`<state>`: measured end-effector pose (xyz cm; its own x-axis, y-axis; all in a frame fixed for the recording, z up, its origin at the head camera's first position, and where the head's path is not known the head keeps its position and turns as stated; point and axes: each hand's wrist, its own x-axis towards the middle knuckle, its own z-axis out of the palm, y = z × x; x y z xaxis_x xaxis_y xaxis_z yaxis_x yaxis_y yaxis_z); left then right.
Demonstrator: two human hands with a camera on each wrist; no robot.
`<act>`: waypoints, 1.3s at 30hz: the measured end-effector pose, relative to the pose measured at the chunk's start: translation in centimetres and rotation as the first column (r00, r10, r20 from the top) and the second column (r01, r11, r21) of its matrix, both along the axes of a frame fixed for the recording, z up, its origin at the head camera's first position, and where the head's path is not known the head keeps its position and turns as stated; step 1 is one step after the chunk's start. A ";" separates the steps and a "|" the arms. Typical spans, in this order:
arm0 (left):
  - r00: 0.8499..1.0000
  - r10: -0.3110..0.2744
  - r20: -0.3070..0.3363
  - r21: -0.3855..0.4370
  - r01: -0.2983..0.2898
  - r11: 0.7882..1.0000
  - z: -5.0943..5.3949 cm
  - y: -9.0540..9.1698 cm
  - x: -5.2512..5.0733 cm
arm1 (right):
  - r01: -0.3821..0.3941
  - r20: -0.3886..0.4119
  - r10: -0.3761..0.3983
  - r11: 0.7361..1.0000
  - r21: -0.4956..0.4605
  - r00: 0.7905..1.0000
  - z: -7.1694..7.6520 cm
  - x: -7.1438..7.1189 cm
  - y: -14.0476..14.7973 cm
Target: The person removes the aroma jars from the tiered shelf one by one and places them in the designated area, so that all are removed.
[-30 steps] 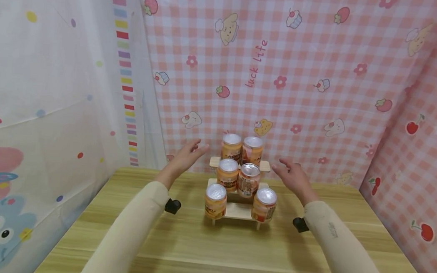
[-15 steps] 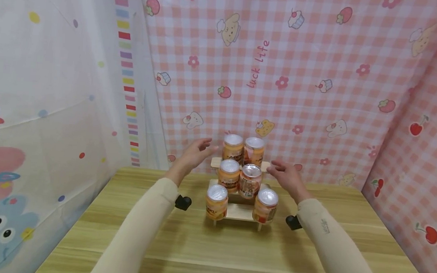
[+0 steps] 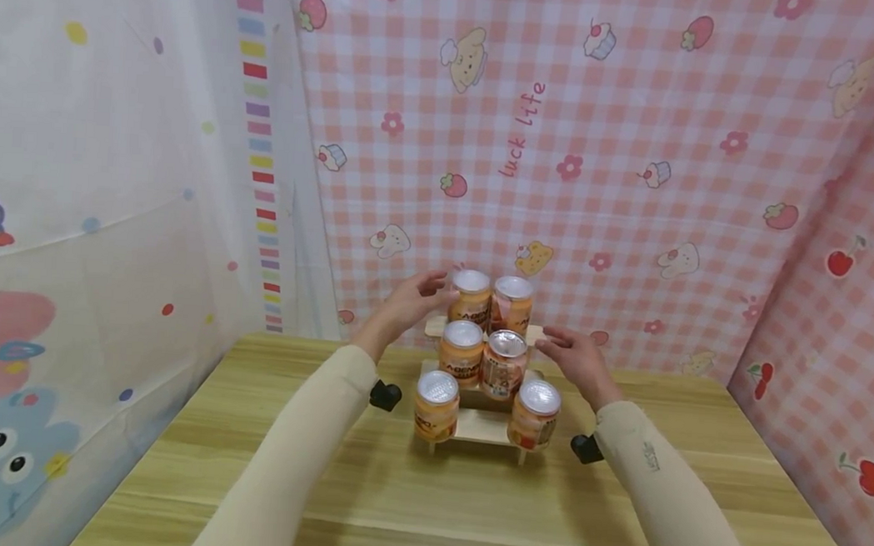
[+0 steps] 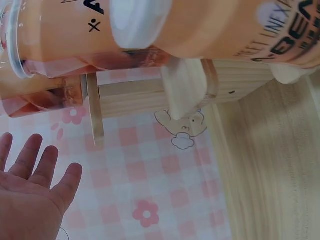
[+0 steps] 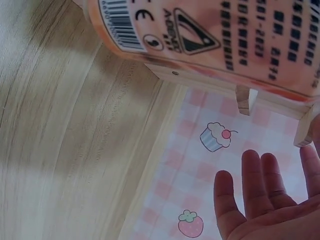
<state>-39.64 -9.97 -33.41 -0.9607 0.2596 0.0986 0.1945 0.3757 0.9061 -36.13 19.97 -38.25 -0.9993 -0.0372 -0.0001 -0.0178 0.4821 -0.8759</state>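
Note:
A three-tier wooden rack [image 3: 482,426] holds orange cans with silver lids, two on each tier. My left hand [image 3: 407,305] reaches beside the top-left can [image 3: 469,307], its fingers loosely extended. In the left wrist view that hand [image 4: 37,195] is below the cans, with nothing in its grasp. My right hand [image 3: 580,361] is by the right end of the top tier, fingers relaxed. In the right wrist view, this hand [image 5: 270,200] has spread fingers, and one fingertip is close to a shelf end [image 5: 304,131]; contact cannot be told. A printed can [image 5: 210,40] fills the upper part there.
The rack stands on a wood-grain table [image 3: 468,509] near its back edge. Behind hangs a pink checked cloth [image 3: 606,91], and a white patterned sheet [image 3: 113,161] covers the left side. A black wrist device [image 3: 385,395] sits under the left forearm.
My left hand has moved right, up to the top-left can. The right hand has moved slightly left, closer to the rack. The cans stay in place on the rack.

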 end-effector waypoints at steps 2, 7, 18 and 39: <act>1.000 -0.004 -0.002 0.000 0.004 1.000 0.1 0.2 -0.2 | 0.006 0.006 -0.006 1.000 -0.009 1.000 0.0 0.0 0.1; 1.000 -0.029 -0.012 0.006 0.029 1.000 0.2 0.6 -0.7 | 0.033 0.043 -0.032 0.999 -0.017 0.999 -0.2 -0.2 0.1; 0.998 -0.067 0.008 0.053 0.066 0.996 -0.1 1.2 -1.2 | 0.036 0.068 -0.034 0.999 -0.023 0.997 -0.5 0.1 -0.2; 0.998 -0.061 -0.013 0.042 0.062 0.997 -0.1 2.2 -2.4 | 0.067 0.069 -0.066 0.998 -0.005 0.995 -0.2 -0.2 0.2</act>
<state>-42.06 -7.81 -33.50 -0.9417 0.3134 0.1224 0.2271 0.3236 0.9185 -36.36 20.14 -38.46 -0.9972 0.0289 -0.0692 0.0746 0.4742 -0.8773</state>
